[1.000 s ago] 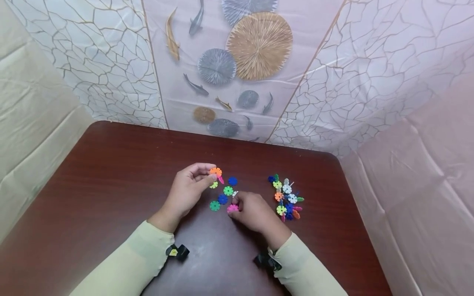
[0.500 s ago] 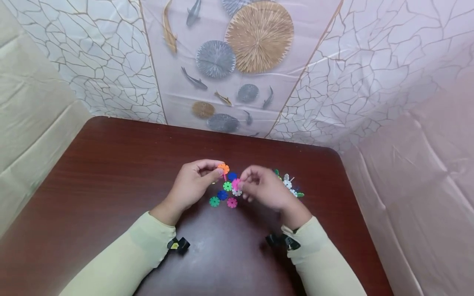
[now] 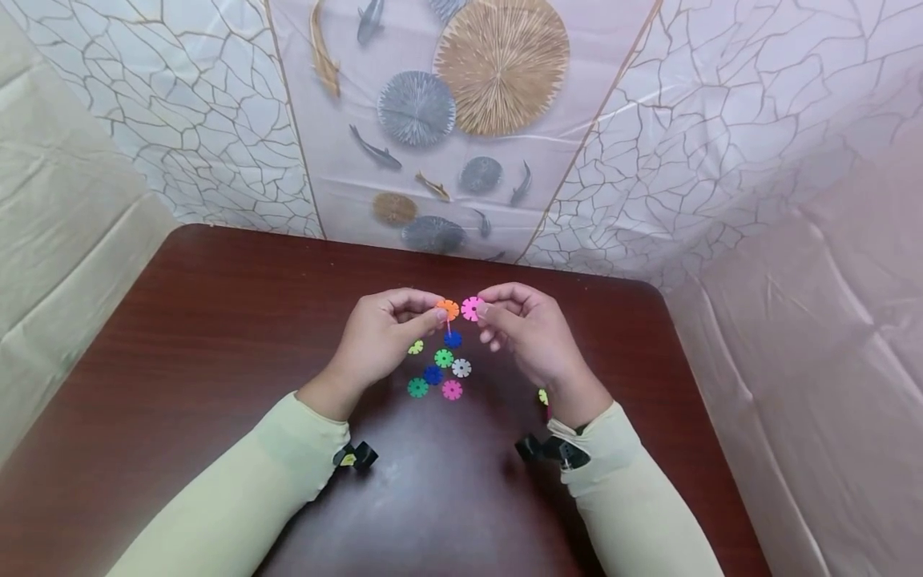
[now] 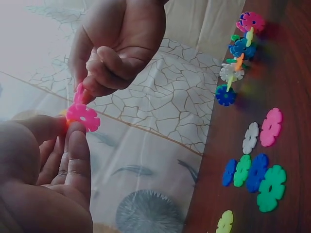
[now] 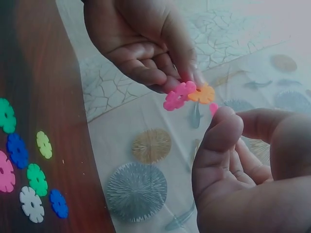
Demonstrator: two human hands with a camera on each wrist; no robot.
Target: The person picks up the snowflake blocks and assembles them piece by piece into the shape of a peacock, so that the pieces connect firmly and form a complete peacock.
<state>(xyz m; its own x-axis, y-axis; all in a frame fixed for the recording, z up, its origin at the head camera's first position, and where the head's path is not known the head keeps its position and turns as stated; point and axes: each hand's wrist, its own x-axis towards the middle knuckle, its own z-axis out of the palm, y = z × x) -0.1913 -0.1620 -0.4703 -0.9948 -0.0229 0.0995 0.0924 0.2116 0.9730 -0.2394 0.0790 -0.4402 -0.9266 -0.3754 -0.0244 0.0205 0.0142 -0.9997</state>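
Your left hand [image 3: 378,336] pinches an orange notched disc [image 3: 450,308] joined to a pink disc [image 4: 83,116]; your right hand [image 3: 537,340] pinches another pink disc [image 3: 471,308].

Left grip [image 3: 378,336] holding orange disc [image 3: 450,308], right grip [image 3: 537,336] holding pink disc [image 3: 470,308]

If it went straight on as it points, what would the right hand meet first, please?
Probably the orange disc pinched by the left hand, or its attached pink disc; depth is unclear.
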